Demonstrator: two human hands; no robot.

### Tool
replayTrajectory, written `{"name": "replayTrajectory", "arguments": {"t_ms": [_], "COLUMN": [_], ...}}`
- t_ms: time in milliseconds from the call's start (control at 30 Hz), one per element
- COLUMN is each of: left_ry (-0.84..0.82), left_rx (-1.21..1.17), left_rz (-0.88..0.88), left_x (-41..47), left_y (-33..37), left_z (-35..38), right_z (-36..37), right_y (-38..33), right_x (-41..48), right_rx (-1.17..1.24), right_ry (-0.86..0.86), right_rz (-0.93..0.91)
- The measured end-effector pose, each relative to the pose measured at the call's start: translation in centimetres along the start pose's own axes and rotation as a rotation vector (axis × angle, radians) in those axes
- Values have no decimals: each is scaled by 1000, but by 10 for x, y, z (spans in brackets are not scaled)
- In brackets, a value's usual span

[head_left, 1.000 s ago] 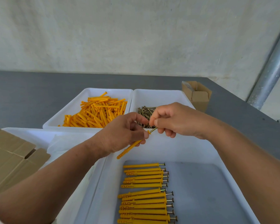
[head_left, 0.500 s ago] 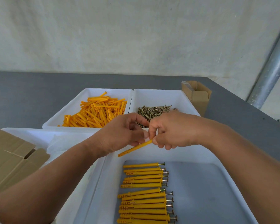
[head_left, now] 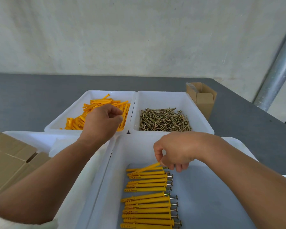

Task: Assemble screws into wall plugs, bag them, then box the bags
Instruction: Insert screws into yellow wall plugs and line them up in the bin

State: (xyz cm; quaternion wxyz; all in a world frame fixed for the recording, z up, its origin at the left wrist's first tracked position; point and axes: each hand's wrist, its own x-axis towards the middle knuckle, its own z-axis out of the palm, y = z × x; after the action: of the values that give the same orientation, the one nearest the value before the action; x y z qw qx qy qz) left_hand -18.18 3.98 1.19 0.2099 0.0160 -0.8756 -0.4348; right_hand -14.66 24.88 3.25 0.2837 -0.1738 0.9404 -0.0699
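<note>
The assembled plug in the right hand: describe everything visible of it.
The assembled plug is a long, slim yellow-orange piece, plastic by its look. The right hand pinches its right end between thumb and fingertips, which hide the screw there. It lies tilted, held end raised, and its left tip seems to rest on the far end of the row of finished plugs inside the near white tray.

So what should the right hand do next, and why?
Probably let go. The right hand pinches the plug by its screw end, tilted, its tip down at the row in the tray; releasing should lay it beside the others. The left hand hovers over the loose plugs, seemingly for another.
</note>
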Motion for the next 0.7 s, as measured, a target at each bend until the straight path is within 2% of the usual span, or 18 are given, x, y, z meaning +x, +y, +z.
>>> {"name": "replayTrajectory", "arguments": {"t_ms": [133,233,300,400,467,567,700], "left_ry": [-11,-75,-145,-236,-236,-213,-307], "left_rx": [277,460,549,645,639,596,678], "left_rz": [9,21,9,-26,-46,-50,31], "left_x": [1,3,5,5,4,2,2], "left_y": [-9,-15,-17,-19,-19,-17,-15], "left_z": [-3,-2,-1,1,2,2,0], "right_z": [0,-9,-17,-28,-26,-15,-11], "right_y": [-2,2,7,21,34,54,61], "right_x": [-2,-8,-8,2,12,24,35], "right_rx": [-44,42,131,107,61,42,63], "right_ry": [-33,11,168,551,659,540,375], "right_rz": [40,11,-39,-45,23,158,276]}}
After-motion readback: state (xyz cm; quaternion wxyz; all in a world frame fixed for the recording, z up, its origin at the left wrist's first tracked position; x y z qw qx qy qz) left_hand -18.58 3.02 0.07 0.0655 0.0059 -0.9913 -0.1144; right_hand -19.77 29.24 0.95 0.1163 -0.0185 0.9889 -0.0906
